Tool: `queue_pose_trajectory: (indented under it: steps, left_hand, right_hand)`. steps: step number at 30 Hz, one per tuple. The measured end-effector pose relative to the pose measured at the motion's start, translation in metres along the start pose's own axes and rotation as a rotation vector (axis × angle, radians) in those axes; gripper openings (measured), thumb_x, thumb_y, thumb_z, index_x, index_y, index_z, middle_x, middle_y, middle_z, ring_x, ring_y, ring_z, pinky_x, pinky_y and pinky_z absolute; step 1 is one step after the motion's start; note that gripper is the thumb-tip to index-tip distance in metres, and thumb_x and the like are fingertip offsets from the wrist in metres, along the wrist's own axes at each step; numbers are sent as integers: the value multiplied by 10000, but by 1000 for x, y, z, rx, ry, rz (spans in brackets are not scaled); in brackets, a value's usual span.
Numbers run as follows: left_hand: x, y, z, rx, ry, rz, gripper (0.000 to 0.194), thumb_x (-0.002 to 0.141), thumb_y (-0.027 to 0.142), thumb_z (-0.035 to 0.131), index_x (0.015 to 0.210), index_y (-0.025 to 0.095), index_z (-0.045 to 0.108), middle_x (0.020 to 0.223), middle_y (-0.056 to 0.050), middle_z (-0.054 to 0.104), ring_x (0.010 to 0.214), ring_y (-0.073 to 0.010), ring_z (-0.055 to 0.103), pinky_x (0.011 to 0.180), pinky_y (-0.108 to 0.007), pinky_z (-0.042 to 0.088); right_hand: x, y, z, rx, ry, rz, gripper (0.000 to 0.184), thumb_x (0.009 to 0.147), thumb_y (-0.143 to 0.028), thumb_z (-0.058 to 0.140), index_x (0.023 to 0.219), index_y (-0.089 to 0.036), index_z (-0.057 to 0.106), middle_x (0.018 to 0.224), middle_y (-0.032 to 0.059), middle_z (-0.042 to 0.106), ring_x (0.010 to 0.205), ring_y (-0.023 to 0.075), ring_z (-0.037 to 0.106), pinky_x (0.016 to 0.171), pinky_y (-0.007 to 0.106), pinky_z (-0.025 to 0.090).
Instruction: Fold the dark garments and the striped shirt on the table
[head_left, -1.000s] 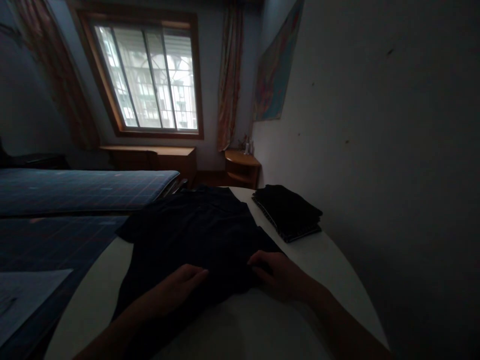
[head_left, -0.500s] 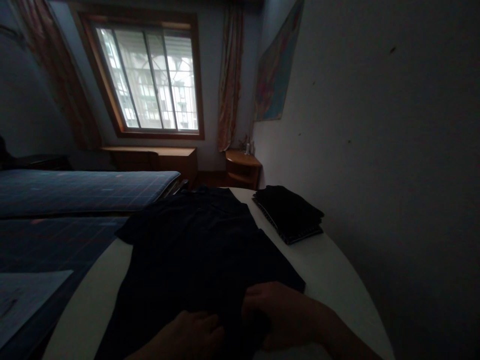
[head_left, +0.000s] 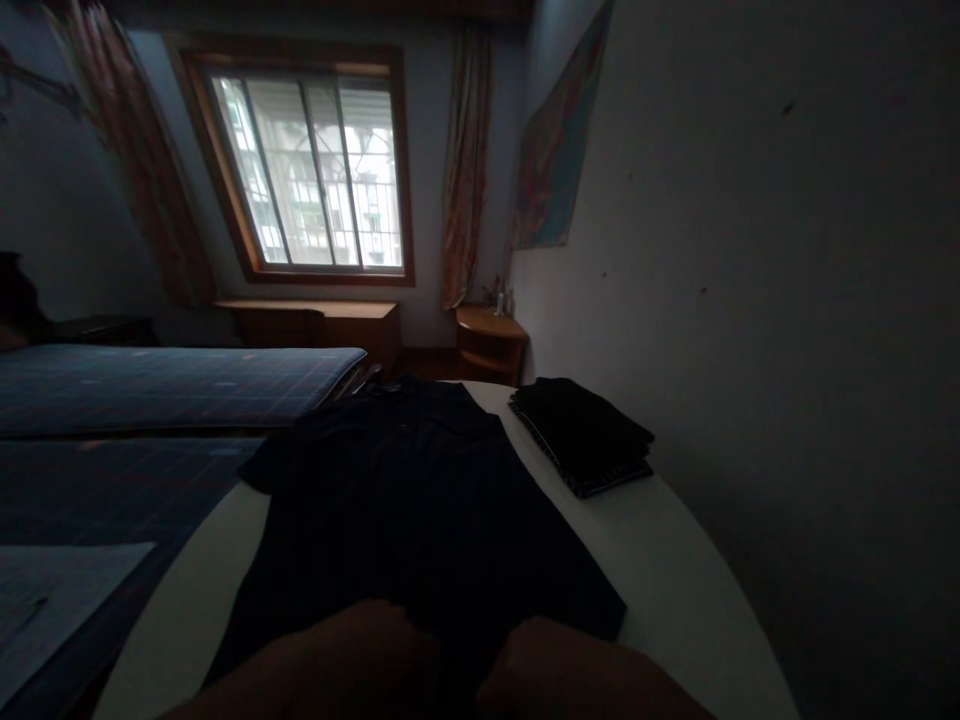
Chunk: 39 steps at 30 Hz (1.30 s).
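Observation:
A dark navy short-sleeved shirt (head_left: 390, 510) lies spread over a pale round table (head_left: 697, 590), its collar at the far edge and a sleeve sticking out on the left. At the near end of the shirt, my left hand (head_left: 375, 650) is closed on the cloth, fingers curled under and mostly in shadow. A little to its right, my right hand (head_left: 544, 665) is closed on the shirt too, its fingertips hidden. The shirt's right side reaches a corner just beyond my right hand.
Folded dark clothes (head_left: 581, 435) are stacked on the table's far right. A bed with a blue checked mattress (head_left: 150, 390) stands on the left, with a pale sheet (head_left: 60, 600) on it. The wall (head_left: 787, 350) runs along the right. A desk (head_left: 322, 312) stands under the window.
Both hands have moved down toward the near edge. The shirt's right side now lies straighter, and its near right corner has shifted outward and closer. The view has tilted slightly.

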<state>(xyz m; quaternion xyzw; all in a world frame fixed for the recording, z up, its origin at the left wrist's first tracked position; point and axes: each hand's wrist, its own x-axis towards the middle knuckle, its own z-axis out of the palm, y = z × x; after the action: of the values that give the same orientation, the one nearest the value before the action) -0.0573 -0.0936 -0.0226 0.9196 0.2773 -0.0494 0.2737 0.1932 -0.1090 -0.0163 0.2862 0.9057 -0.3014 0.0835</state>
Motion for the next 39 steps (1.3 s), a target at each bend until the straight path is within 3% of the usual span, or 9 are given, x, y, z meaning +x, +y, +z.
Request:
queue_pose_trajectory:
  steps: [5, 8, 10, 14, 16, 19, 25, 31, 39]
  left_hand:
    - [-1, 18, -25, -2, -191, 47, 122, 770, 117, 638, 808, 205, 714, 723, 24, 702, 508, -96, 547, 444, -181, 322]
    - [9, 24, -34, -23, -8, 48, 164, 849, 171, 583, 929, 230, 713, 822, 14, 717, 648, -119, 629, 585, -193, 456]
    - [19, 22, -37, 3, 181, 54, 267, 867, 222, 591, 1122, 247, 667, 1092, -31, 705, 955, -188, 662, 834, -286, 517]
    - [39, 4, -34, 114, 264, 96, 700, 839, 342, 668, 1477, 282, 385, 1612, -105, 232, 1469, -356, 206, 1143, -566, 280]
    - [44, -5, -29, 138, 214, 113, 748, 860, 377, 644, 1519, 284, 304, 1635, -113, 131, 1489, -373, 101, 1153, -621, 208]
    - [45, -8, -23, 105, 154, 181, 726, 853, 382, 643, 1501, 267, 336, 1611, -106, 239, 1484, -351, 157, 1166, -603, 201]
    - [42, -1, -11, 14, 48, 379, 602, 810, 296, 685, 1376, 234, 488, 1595, -74, 294, 1486, -349, 143, 1178, -599, 171]
    - [43, 6, -3, -21, 74, 356, 253, 878, 267, 637, 1129, 235, 650, 1553, -3, 388, 1483, -298, 193, 1195, -527, 203]
    - [48, 14, 18, -138, 53, 348, 232, 961, 173, 522, 1130, 267, 650, 1512, 29, 444, 1486, -242, 194, 1220, -499, 139]
  right_hand:
    - [-2, -4, -11, 48, 5, -26, 86, 827, -231, 614, 793, -216, 692, 713, -43, 658, 553, 77, 532, 506, 181, 321]
    - [-8, 4, -26, 24, 250, 118, 109, 811, -312, 650, 847, -214, 684, 802, -18, 694, 674, 115, 605, 578, 209, 355]
    - [-13, 15, -35, -45, 467, 324, 123, 842, -303, 613, 894, -206, 669, 873, 15, 705, 748, 146, 627, 625, 237, 369]
    - [-25, 44, -45, -187, 655, 743, 166, 914, -305, 527, 961, -186, 632, 998, 88, 698, 863, 203, 650, 692, 286, 396]
    - [-32, 55, -45, -217, 637, 882, 224, 937, -360, 500, 950, -180, 634, 1006, 107, 703, 890, 234, 660, 683, 304, 398]
    - [-39, 63, -44, -205, 535, 963, 328, 947, -436, 473, 911, -166, 656, 960, 131, 717, 873, 273, 677, 651, 324, 396]
    - [-42, 63, -43, -187, 465, 917, 280, 938, -383, 507, 909, -155, 667, 965, 138, 719, 868, 265, 680, 654, 318, 395]
    - [-42, 66, -44, -134, 454, 886, 249, 952, -329, 496, 949, -149, 668, 1003, 137, 718, 884, 252, 675, 661, 309, 384]
    - [-55, 55, -49, -145, 346, 857, 185, 893, -284, 563, 921, -162, 698, 992, 139, 719, 889, 270, 677, 671, 312, 383]
